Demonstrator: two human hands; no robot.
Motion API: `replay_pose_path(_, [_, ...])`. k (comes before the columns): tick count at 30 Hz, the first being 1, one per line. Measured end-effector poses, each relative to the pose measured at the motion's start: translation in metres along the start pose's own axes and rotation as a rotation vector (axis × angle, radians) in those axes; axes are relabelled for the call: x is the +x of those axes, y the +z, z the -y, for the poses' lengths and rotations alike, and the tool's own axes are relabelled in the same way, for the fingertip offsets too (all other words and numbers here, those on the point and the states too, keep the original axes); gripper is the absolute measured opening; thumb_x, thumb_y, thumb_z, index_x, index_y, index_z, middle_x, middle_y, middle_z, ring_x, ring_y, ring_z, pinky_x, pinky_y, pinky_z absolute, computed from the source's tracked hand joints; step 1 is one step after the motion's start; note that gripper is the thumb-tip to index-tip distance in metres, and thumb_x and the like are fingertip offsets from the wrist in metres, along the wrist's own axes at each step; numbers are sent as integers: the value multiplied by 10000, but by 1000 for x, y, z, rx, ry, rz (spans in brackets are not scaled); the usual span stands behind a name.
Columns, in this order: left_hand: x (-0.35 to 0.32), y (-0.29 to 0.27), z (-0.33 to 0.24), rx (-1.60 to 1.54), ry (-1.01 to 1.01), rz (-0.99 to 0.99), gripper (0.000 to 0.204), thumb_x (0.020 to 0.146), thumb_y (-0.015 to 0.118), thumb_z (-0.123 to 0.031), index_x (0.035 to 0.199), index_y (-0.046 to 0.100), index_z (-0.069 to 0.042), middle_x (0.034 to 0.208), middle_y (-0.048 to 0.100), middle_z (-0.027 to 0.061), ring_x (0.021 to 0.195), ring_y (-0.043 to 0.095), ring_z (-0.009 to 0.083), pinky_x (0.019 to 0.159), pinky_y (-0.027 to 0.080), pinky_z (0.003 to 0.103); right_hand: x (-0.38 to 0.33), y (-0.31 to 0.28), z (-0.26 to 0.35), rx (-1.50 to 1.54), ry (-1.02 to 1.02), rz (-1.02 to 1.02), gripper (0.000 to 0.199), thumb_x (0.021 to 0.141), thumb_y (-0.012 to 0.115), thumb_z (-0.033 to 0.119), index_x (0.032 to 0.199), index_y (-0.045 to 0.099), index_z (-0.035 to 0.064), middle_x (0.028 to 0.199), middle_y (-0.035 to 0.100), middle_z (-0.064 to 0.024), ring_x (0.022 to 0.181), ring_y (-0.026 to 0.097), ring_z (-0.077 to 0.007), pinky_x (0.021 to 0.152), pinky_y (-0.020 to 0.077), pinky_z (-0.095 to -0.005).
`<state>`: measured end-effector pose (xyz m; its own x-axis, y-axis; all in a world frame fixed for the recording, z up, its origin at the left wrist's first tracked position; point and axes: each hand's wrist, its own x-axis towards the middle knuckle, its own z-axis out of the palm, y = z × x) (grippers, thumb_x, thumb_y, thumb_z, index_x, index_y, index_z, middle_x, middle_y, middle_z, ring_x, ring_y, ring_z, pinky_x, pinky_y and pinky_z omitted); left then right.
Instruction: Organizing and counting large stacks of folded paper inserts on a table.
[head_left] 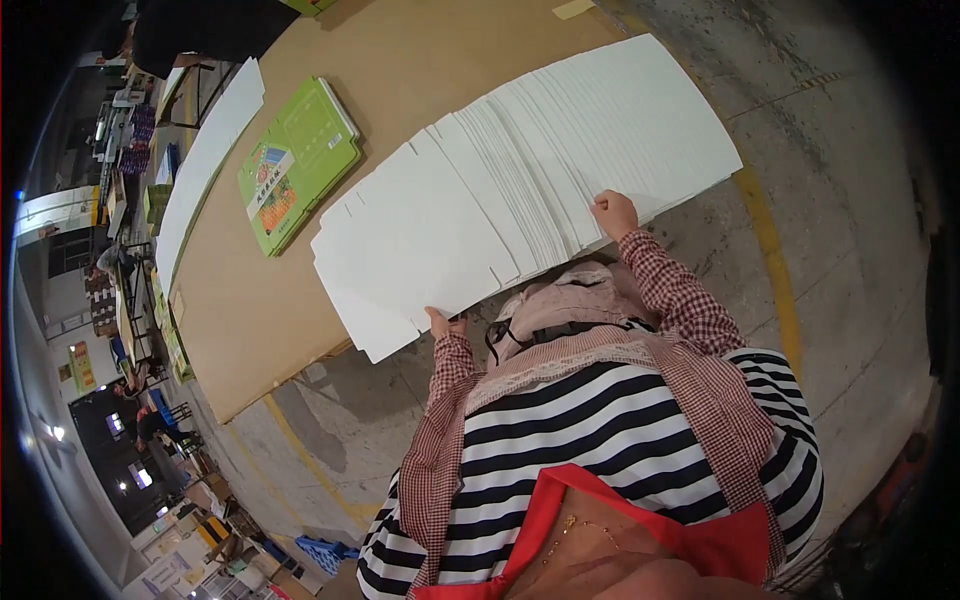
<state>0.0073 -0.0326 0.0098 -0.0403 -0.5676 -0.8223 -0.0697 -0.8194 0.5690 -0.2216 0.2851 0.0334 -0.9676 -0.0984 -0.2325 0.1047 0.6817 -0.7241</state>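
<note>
Both hands grip the near edge of the fanned stack of white cardboard sheets: left hand, right hand. Beyond the stack lies a green carton on the brown worktop.

Matt white cardboard sheets, fanned out, are spread over a smooth brown board bench. A glossy green printed carton is seen beside them, above a rough, stained concrete floor.
</note>
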Motion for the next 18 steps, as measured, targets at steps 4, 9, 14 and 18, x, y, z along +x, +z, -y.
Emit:
replay_pose_path(4, [5, -3, 1, -11, -20, 45, 620, 860, 462, -478, 1251, 376, -5, 1147, 523, 124, 461, 355, 126, 453, 421, 282, 17, -4, 4, 150, 50, 63, 186, 770, 575, 216, 791, 596, 33, 733, 602, -125, 724, 575, -286, 637, 442, -389])
replay_pose_path(9, [6, 0, 4, -56, -40, 96, 595, 885, 432, -441, 1285, 337, -11, 1179, 506, 125, 620, 501, 177, 521, 462, 316, 36, 1, -2, -211, -11, 231, 267, 836, 479, 271, 827, 604, 35, 815, 604, -150, 752, 573, -296, 666, 444, -396])
replay_pose_path(14, [32, -24, -1, -130, -37, 247, 538, 912, 374, -405, 1278, 339, -13, 1298, 395, 124, 1122, 428, 288, 888, 428, 425, 37, 11, 20, -246, 27, 251, 291, 851, 465, 249, 768, 584, -3, 737, 573, -164, 685, 542, -300, 627, 418, -401])
replay_pose_path(18, [13, -2, 5, -187, -68, 214, 516, 921, 340, -395, 1273, 345, -17, 1295, 394, 127, 1112, 438, 289, 892, 442, 424, 38, 7, 6, -287, 9, 215, 271, 841, 495, 249, 751, 590, 12, 742, 584, -151, 661, 552, -283, 600, 430, -399])
